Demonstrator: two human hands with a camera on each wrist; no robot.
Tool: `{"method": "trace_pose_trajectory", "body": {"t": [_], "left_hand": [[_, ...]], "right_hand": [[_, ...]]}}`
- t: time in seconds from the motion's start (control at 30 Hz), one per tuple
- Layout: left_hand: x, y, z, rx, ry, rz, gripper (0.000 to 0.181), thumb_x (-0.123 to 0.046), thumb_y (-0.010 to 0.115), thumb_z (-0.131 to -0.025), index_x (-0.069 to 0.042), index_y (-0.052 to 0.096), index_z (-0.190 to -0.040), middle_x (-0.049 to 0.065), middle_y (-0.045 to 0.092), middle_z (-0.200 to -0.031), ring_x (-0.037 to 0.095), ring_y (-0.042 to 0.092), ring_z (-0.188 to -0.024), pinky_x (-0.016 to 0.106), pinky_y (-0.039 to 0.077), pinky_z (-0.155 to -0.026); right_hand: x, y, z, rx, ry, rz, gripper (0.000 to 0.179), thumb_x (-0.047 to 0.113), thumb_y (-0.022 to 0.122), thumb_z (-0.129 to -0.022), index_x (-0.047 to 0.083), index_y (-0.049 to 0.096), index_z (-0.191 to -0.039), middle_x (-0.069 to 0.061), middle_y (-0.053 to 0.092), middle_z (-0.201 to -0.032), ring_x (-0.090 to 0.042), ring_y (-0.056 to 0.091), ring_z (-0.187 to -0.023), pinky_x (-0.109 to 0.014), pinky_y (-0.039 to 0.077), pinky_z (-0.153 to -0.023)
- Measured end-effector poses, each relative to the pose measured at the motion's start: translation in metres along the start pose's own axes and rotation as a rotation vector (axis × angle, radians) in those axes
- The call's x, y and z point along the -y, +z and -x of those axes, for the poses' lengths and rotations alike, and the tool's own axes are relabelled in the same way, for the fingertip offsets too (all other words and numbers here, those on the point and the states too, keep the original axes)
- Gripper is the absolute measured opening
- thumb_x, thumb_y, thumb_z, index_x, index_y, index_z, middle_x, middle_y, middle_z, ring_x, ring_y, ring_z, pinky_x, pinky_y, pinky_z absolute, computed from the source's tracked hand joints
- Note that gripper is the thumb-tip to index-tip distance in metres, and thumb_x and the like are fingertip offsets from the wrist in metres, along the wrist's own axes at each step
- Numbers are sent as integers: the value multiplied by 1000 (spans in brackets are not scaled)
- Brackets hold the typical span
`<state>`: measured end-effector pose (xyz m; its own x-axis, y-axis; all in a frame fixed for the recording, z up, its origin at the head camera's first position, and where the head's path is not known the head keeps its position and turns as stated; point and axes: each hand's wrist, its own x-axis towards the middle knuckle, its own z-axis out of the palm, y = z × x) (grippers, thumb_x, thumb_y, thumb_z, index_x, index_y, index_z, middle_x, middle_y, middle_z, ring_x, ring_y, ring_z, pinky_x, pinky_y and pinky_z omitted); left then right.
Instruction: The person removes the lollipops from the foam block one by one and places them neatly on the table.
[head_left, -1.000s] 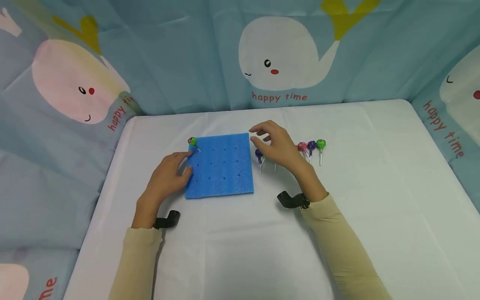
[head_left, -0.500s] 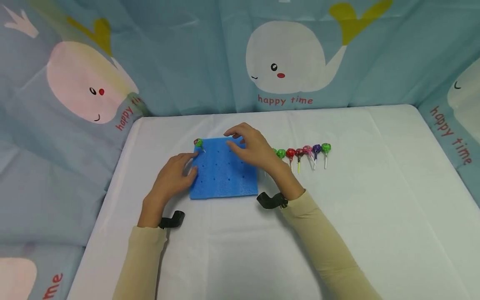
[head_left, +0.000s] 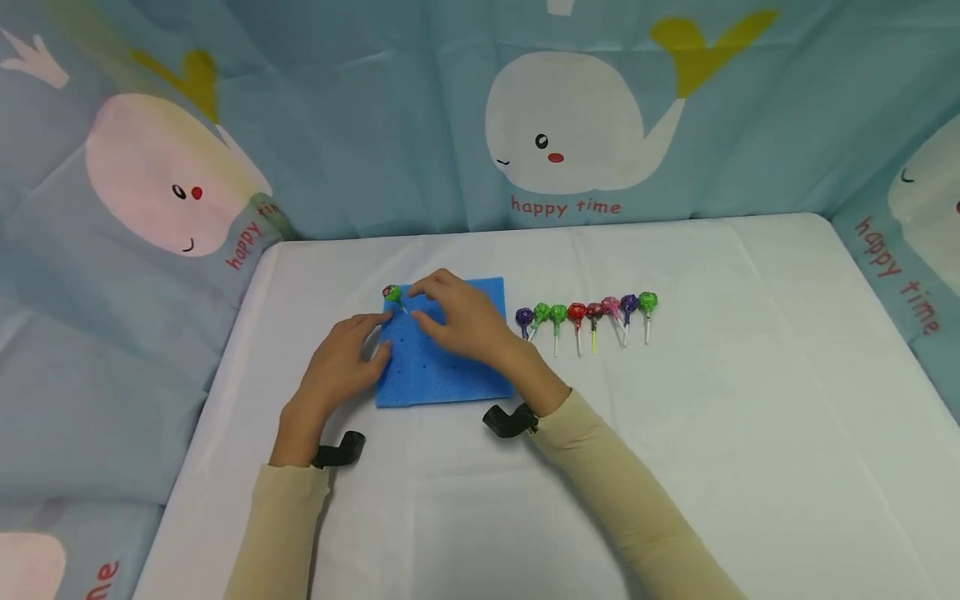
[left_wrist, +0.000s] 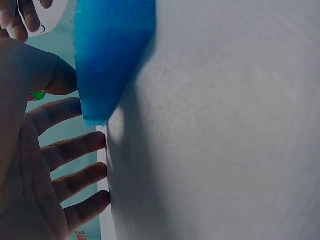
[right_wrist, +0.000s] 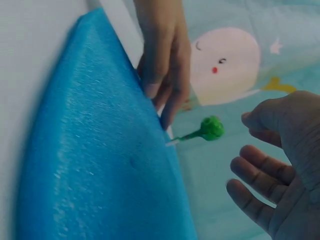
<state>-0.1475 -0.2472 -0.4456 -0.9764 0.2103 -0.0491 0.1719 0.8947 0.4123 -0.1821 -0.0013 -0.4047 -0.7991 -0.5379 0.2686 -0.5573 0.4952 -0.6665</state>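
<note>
A blue foam board (head_left: pixel 442 379) with small dark holes lies on the white table. One green-and-red wrapped lollipop (head_left: pixel 393 293) stands by its stick in the far left corner of the board. My left hand (head_left: pixel 339 358) rests at the board's left edge, thumb and index fingertip at the foam, the other fingers spread straight beyond it in the left wrist view. My right hand (head_left: pixel 465 321) hovers over the board with parted, relaxed fingers and holds nothing. In the right wrist view its fingertips are close to the green lollipop head (right_wrist: pixel 212 128), apart from it.
Right of the board lies a row of several lollipops, from a purple one (head_left: pixel 524 317) through a red one (head_left: pixel 577 312) to a green one (head_left: pixel 648 302). A whale-print curtain (head_left: pixel 360 150) hangs behind the white table (head_left: pixel 712 400).
My right hand has moved left from beside the lollipop row, across the board, to near the standing lollipop. The left hand stays at the board's edge. The head view has shifted slightly.
</note>
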Motion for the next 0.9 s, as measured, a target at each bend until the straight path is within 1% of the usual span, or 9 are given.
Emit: {"method": "trace_pose_trajectory", "body": {"t": [0.1, 0.2, 0.4, 0.5, 0.63, 0.9], "left_hand": [[3, 0, 2, -12, 4, 16, 56, -29, 57, -104, -12, 52, -157, 19, 51, -161, 45, 44, -151, 68, 38, -121], [4, 1, 4, -11, 7, 33, 56, -28, 57, -104, -12, 52, -156, 19, 52, -160, 45, 44, -151, 69, 38, -121], [3, -1, 1, -16, 22, 23, 55, -29, 58, -104, -13, 52, -156, 19, 52, -159, 45, 44, -151, 68, 39, -121], [3, -2, 1, -6, 17, 22, 55, -29, 58, -104, -13, 52, -156, 19, 51, -160, 45, 43, -151, 69, 39, -121], [1, -3, -1, 14, 20, 36, 55, -29, 57, -105, -13, 51, -157, 19, 51, -160, 45, 41, -152, 69, 38, -121], [2, -2, -2, -1, 21, 50, 54, -28, 58, -105, -13, 52, -156, 17, 52, -159, 43, 42, -152, 67, 39, -122]], "right_hand": [[2, 7, -2, 3, -3, 38, 36, 25, 65, -105, 11, 66, -138, -8, 64, -138, -23, 68, -125, -36, 60, -103], [2, 10, -2, -3, 7, 52, 37, 24, 66, -105, 12, 65, -139, -7, 64, -138, -22, 69, -125, -36, 60, -102], [3, 12, -3, -12, 1, 50, 38, 24, 67, -104, 13, 65, -140, -7, 63, -139, -22, 69, -123, -36, 60, -102], [3, 13, -4, 0, -5, 53, 38, 25, 66, -105, 14, 64, -141, -7, 62, -139, -22, 68, -123, -37, 59, -102], [2, 12, -6, 7, 10, 47, 38, 25, 66, -105, 14, 64, -141, -7, 62, -139, -23, 68, -124, -37, 59, -104], [1, 12, -15, 15, -8, 42, 37, 24, 65, -105, 14, 64, -141, -8, 62, -139, -24, 67, -126, -38, 58, -106]]}}
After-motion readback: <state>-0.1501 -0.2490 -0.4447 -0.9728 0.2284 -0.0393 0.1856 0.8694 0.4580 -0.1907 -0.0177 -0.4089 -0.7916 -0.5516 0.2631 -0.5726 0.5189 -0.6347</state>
